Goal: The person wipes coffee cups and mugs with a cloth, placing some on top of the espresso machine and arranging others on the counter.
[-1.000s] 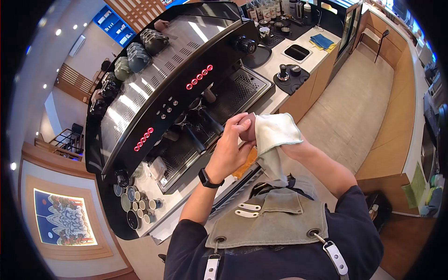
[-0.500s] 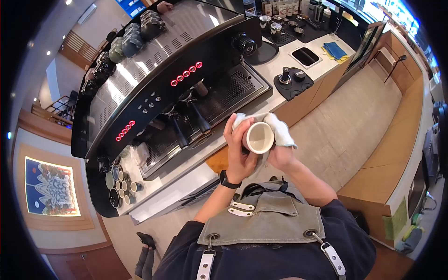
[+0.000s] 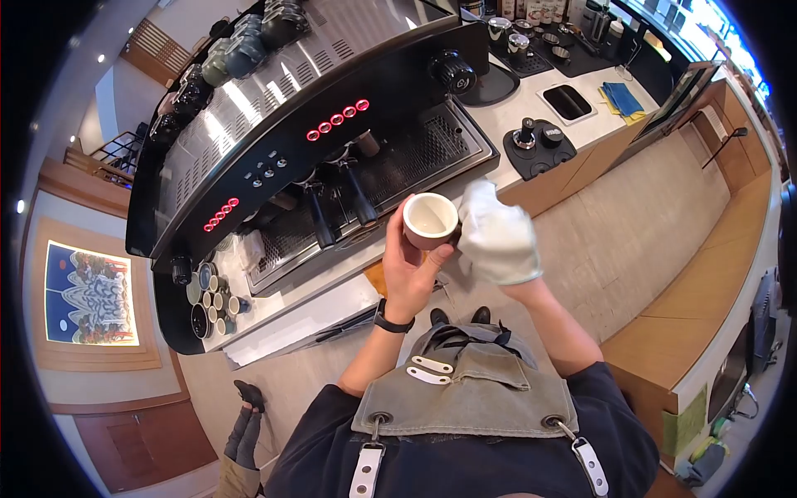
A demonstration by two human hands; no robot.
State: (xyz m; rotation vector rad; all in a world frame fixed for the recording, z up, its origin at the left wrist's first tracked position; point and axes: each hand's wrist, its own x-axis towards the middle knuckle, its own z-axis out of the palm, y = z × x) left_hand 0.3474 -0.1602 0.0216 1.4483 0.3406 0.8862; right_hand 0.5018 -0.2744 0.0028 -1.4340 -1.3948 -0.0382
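In my left hand [image 3: 407,274] is a small cup [image 3: 430,217] with a white inside and a brownish outside. The fingers and thumb wrap round its side, and the mouth tips up toward me. The inside shows no liquid. A white cloth [image 3: 500,236] covers my right hand [image 3: 520,288], hiding the fingers; it hangs just right of the cup. Both hands are in front of the espresso machine [image 3: 290,141], whose portafilters [image 3: 355,196] sit in their group heads.
Small cups [image 3: 217,302] and dishes stand on the counter left of the machine. A tamper [image 3: 525,133] rests on a black mat to the right, near a knock box opening [image 3: 568,101] and a blue cloth [image 3: 623,97]. Another person's legs [image 3: 244,432] show at lower left.
The cloth has come away from the cup and moved right with my right hand. My left hand has shifted slightly left with the cup, now tilted differently.
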